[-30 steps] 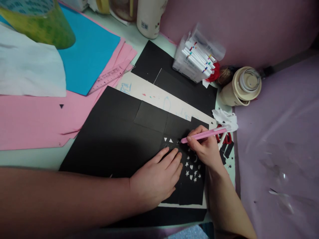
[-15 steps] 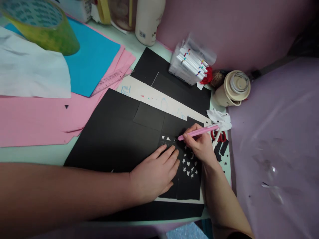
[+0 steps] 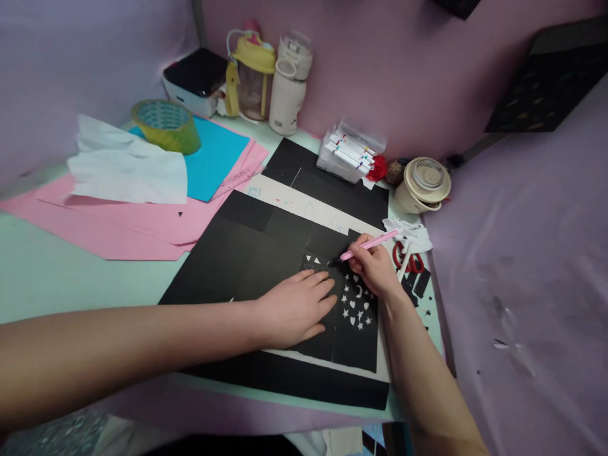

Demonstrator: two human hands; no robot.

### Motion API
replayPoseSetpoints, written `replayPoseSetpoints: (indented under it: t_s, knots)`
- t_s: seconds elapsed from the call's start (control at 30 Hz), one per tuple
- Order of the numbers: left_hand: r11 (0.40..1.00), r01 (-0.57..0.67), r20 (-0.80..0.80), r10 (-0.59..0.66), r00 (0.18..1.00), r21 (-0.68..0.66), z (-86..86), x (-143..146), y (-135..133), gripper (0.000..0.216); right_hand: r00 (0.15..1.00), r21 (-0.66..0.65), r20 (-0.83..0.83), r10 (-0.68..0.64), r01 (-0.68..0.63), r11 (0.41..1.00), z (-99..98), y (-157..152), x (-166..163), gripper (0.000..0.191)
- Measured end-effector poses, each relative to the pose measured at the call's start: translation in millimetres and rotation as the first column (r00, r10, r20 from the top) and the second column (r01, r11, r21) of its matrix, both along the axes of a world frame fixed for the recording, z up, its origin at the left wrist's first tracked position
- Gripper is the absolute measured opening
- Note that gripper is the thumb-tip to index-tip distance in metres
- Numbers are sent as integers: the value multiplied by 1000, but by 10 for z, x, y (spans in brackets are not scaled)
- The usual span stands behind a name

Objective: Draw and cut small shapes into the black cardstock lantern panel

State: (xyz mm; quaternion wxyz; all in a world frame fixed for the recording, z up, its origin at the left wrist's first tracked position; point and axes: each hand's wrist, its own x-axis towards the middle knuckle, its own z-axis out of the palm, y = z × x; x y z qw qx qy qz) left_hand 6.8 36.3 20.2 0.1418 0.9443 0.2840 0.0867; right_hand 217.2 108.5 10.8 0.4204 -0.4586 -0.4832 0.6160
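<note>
A large sheet of black paper [image 3: 209, 259] lies on the desk over a white board [image 3: 384, 354]. My left hand [image 3: 292, 310] rests flat on it, fingers stretched out. In my right hand [image 3: 375, 269] is a slim pink craft knife [image 3: 373, 244], held like a pen with its tip down at the paper. White triangle shapes [image 3: 316, 260] show just left of the tip. Below the right hand, several star, heart and moon shapes [image 3: 352, 304] show white in the black paper.
Red-handled scissors [image 3: 413, 261], crumpled white tissue [image 3: 413, 234] and black scraps [image 3: 422, 284] lie to the right. Behind stand a box of markers [image 3: 344, 155], a cream cup [image 3: 420, 187] and bottles [image 3: 287, 98]. Pink paper [image 3: 128, 234] and a tape roll [image 3: 168, 126] are at left.
The view has tilted up and drawn back, so more of the desk's back and the wall shows. Both hands keep nearly the same places on the paper.
</note>
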Motion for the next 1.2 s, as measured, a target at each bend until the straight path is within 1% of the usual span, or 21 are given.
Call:
replayPoseSetpoints:
  t_s: [0.07, 0.13, 0.2, 0.3, 0.33, 0.4, 0.5, 0.67, 0.77, 0.87, 1.0, 1.1, 1.2]
  knots:
    - [1000, -22, -26, 21, 999, -17, 124, -4, 149, 40, 1000, 8, -22, 11, -11, 1000, 19, -6, -8, 28]
    - [997, -73, -54, 72, 996, -25, 257, 0, 370, 30, 999, 12, -27, 23, -23, 1000, 39, -29, -14, 30]
    - [984, -177, -81, 176, 981, -1, 367, 28, 623, 25, 999, 14, -17, 27, -27, 1000, 58, -75, -22, 31]
    - [953, -301, -129, 302, 945, 28, 434, 124, 942, 45, 1000, 15, 4, 0, 0, 1000, 70, -181, -30, 30]
    - [946, -322, -148, 322, 935, 27, 430, 164, 1014, 52, 1000, 15, 16, -12, 12, 1000, 67, -220, -30, 29]
    - [939, -343, -180, 340, 923, 15, 394, 234, 1101, 59, 998, 16, 56, -29, 28, 999, 53, -292, -24, 28]
    - [938, -346, -197, 337, 921, -13, 326, 278, 1146, 57, 987, 66, 146, -69, 60, 996, 31, -367, -15, 26]
    - [946, -318, -162, 304, 939, -65, 264, 232, 1199, 53, 933, 251, 275, -231, 162, 954, 14, -405, -49, 20]
    - [948, -310, -130, 300, 945, -72, 253, 233, 1230, 54, 906, 317, 329, -267, 161, 935, -2, -414, -73, 17]
    - [946, -307, -151, 291, 945, -102, 243, 259, 1246, 55, 890, 340, 370, -269, 139, 930, -20, -422, -77, 15]
    - [936, -319, -179, 292, 940, -149, 225, 265, 1244, 51, 891, 346, 369, -263, 131, 929, -29, -426, -69, 14]
    - [940, -313, -140, 294, 945, -138, 229, 246, 1235, 49, 894, 355, 363, -262, 127, 926, -26, -428, -69, 13]
    - [953, -279, -131, 263, 956, -121, 273, 236, 1225, 50, 892, 353, 367, -265, 130, 927, -22, -433, -74, 13]
